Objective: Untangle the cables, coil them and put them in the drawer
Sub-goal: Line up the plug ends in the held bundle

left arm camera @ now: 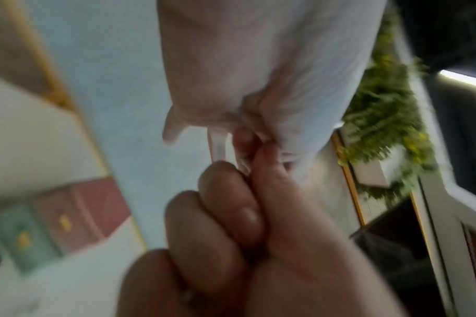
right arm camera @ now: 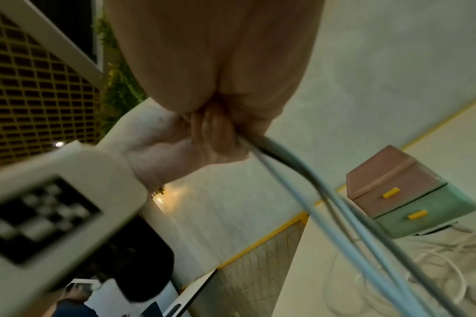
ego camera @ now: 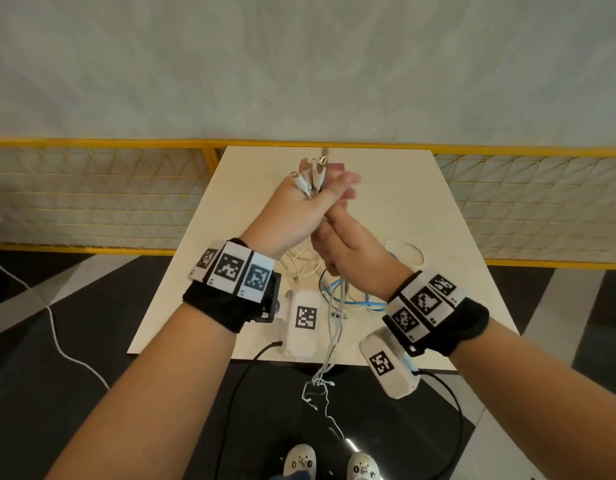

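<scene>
A bundle of cables (ego camera: 336, 317), grey, white and pale blue, is held upright above the table (ego camera: 448, 209). Its connector ends (ego camera: 313, 174) fan out at the top, and the tangled lower strands dangle past the near table edge. White and blue loops (ego camera: 362, 299) lie on the table. The drawer unit (right arm camera: 405, 195), pink over green with yellow handles, stands closed.

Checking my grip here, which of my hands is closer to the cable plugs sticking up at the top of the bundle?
Left. Your left hand grips the bundle right beneath the plugs, which fan out just above its fingers. Your right hand holds the cables lower down, below the left hand.
</scene>
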A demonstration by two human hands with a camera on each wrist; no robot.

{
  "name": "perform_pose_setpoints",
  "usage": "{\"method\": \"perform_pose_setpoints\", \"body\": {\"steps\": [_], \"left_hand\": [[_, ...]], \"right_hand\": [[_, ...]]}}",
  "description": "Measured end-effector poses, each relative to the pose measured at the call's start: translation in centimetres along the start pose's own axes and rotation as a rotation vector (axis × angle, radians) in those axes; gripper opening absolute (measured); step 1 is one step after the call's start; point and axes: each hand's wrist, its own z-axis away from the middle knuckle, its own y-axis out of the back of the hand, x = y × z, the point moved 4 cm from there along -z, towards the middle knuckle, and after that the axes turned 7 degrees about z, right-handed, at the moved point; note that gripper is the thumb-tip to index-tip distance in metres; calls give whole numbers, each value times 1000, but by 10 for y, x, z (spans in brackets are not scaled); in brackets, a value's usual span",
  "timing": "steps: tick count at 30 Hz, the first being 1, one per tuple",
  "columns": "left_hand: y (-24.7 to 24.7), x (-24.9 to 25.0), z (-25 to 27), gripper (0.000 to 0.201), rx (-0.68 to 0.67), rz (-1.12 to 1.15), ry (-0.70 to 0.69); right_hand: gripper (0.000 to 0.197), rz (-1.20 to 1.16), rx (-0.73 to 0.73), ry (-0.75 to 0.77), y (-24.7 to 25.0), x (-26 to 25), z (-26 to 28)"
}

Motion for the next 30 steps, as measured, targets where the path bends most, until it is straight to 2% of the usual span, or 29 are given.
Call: {"method": "perform_pose_setpoints", "body": {"steps": [2,4,6,8,12,14,16,17,18,20,21,22,23,24,26,27,30], "left_hand": [[2,-1,1,27,62,286,60],[1,-3,0,21,89,396,43],[-4,0,1,13,65,354,-14],[-8,0,0,17,39,264,-50],[-3,9,0,29,66,248,-152],[-5,13,0,15,61,186,-175],[-7,14,-3,35,77,129,-183],[-8,15,-4,39,68,113,-191],[-9,16,-4,38,52,113,-206],[-9,13,-5,17,-9,201,-182],[-10,9,-5,21,-34,277,-114],[-10,3,-6,40,-44,327,-38],[-12,-4,-6,53,-53,302,35],[-12,-7,-6,57,-70,215,76],[-12,-4,-6,50,-72,30,63],[-10,0,-8,56,-40,12,43],[4,10,-16,59,107,131,-71]], "right_hand": [[18,-27,29,-1,0,1,1],[19,-80,34,-12,1,0,1],[17,-105,36,9,2,-2,1],[13,-124,44,46,4,-5,2],[20,-252,29,1,7,-5,2],[20,-252,1,6,7,-6,4],[23,-286,-45,-5,6,-9,5],[21,-290,-45,-4,6,-9,5],[18,-271,-26,3,8,-10,5],[18,-206,30,31,13,-12,4],[18,-188,47,43,16,-13,3],[19,-181,54,41,18,-13,0],[20,-179,51,25,21,-13,-2],[20,-175,40,7,23,-13,-4],[15,-140,-13,32,25,-14,-8],[14,-97,-50,68,25,-15,-8],[17,138,-116,84,22,-1,-7]]}}
